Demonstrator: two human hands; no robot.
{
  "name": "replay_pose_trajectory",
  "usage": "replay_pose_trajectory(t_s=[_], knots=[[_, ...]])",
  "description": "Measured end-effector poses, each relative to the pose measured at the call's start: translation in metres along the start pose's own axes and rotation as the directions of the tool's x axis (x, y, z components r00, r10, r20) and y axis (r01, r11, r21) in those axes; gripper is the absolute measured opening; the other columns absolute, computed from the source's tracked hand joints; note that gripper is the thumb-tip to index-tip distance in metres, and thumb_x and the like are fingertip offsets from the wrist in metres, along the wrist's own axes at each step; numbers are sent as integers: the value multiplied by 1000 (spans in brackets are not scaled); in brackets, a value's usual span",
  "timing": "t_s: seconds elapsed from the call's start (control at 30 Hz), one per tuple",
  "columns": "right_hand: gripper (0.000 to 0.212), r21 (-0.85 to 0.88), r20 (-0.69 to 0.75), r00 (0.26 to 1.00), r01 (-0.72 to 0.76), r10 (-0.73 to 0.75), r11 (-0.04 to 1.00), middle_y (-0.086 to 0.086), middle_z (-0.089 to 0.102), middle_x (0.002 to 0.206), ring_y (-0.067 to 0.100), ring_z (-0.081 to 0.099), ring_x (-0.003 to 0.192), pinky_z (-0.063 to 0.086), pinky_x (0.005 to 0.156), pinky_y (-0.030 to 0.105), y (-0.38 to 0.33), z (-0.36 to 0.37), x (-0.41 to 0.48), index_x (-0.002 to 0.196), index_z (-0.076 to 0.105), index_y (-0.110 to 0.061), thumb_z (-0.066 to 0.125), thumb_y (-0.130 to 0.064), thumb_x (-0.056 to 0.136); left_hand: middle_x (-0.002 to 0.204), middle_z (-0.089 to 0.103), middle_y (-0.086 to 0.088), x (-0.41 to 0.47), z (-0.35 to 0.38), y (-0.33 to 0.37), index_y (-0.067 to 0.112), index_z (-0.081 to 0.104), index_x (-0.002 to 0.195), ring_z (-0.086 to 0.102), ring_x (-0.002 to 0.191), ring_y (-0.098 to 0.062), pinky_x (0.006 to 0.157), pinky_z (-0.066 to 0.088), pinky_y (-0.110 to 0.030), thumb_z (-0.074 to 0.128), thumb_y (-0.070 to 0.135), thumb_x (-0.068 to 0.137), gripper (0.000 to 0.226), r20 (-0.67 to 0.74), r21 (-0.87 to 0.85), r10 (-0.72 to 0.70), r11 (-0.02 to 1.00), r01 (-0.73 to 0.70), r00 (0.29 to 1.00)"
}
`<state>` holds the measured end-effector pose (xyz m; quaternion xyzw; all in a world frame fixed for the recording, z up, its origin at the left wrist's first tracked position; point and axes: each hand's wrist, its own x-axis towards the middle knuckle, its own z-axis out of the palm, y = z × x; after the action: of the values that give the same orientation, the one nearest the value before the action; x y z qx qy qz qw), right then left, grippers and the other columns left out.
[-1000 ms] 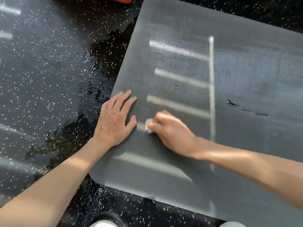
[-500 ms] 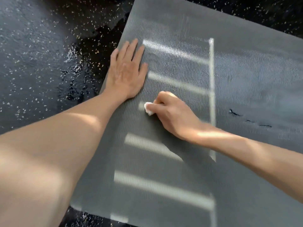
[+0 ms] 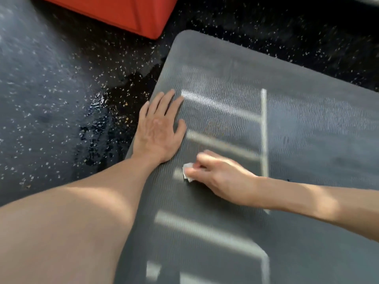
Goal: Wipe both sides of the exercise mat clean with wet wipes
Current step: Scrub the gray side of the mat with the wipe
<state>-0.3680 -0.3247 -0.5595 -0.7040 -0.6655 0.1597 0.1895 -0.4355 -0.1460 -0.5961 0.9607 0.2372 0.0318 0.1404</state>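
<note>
The exercise mat (image 3: 287, 130) lies flat on the dark speckled floor (image 3: 51, 99) with its ribbed grey face up. One rounded corner of the mat points toward a red block (image 3: 123, 11).

The left hand (image 3: 158, 130) rests palm down on the mat at its left edge. The fingers are straight, and the grip is wide and holds nothing.

The right hand (image 3: 221, 175) is just beside the left wrist and appears blurred. Its fingers are curled, and the grip holds a folded white wet wipe (image 3: 187, 172) pressed against the mat surface.

A wet patch (image 3: 106, 124) shines on the floor directly beside the mat's left edge. Bands of light (image 3: 215, 105) cross the mat.
</note>
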Motion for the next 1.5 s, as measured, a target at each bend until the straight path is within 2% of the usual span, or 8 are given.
replay_pose_trajectory(t_s=[0.2, 0.37, 0.5, 0.7, 0.8, 1.27, 1.4, 1.5], knots=[[24, -137, -298, 900, -371, 319, 919, -10, 47, 70, 12, 42, 67, 31, 62, 31, 80, -26, 48, 81, 60, -19, 57, -42, 88, 159, 30, -2, 0, -1, 2, 19, 37, 149, 23, 147, -20, 121, 17, -45, 28, 42, 94, 61, -9, -7, -11, 1000, 11, 1000], [15, -100, 63, 998, -13, 20, 995, 6, 53, 83, 19, 46, 74, 34, 65, 29, 62, -29, 29, 96, 68, -9, 54, -14, 93, 160, 29, -1, 2, -1, 2, 20, 37, 150, 22, 148, -20, 121, 17, -44, 28, 42, 93, 62, 4, 0, -19, 1000, 19, 1000], [13, 5, -262, 902, -353, 342, 936, 4, 53, 83, 27, 54, 80, 34, 62, 29, 116, -55, 76, 85, 67, -10, 60, -19, 93, 161, 26, 0, 2, -1, 0, 20, 35, 151, 19, 148, -18, 122, 12, -42, 26, 43, 94, 62, 26, 8, -16, 1000, 16, 1000], [13, -83, -145, 943, -315, 301, 946, 3, 50, 82, 20, 51, 78, 32, 62, 30, 114, -50, 77, 85, 66, -10, 60, -20, 92, 160, 27, 0, 4, 2, 0, 21, 36, 150, 19, 148, -18, 122, 14, -43, 28, 43, 94, 61, 28, 25, -24, 999, 24, 999], [11, -37, -324, 813, -521, 483, 852, 6, 50, 85, 26, 51, 82, 37, 65, 36, 152, -80, 103, 85, 67, -9, 60, -16, 89, 160, 26, 1, 4, 3, 0, 21, 35, 150, 19, 148, -18, 122, 14, -43, 28, 43, 94, 61, 34, 23, -24, 999, 23, 999], [25, -266, -274, 903, -401, 330, 877, 7, 49, 84, 24, 49, 77, 33, 64, 28, 178, -93, 95, 100, 71, -4, 48, -15, 97, 160, 27, -1, 4, 3, -1, 19, 36, 150, 19, 148, -19, 122, 15, -45, 26, 43, 95, 61, 27, 11, -22, 1000, 22, 999], [26, -217, -399, 756, -628, 519, 748, 10, 51, 90, 25, 50, 82, 30, 67, 27, 194, -106, 101, 106, 71, -7, 48, -6, 94, 160, 28, -2, 3, 2, -1, 18, 36, 150, 20, 148, -20, 122, 15, -45, 26, 43, 95, 61, 20, 7, -14, 1000, 14, 1000], [26, -254, -286, 877, -459, 387, 851, 9, 53, 87, 23, 49, 76, 31, 62, 26, 177, -90, 83, 103, 70, -4, 50, -20, 99, 160, 28, -2, 4, 1, 0, 18, 37, 150, 20, 148, -20, 122, 16, -45, 26, 43, 95, 61, 21, 4, -15, 1000, 15, 1000]])
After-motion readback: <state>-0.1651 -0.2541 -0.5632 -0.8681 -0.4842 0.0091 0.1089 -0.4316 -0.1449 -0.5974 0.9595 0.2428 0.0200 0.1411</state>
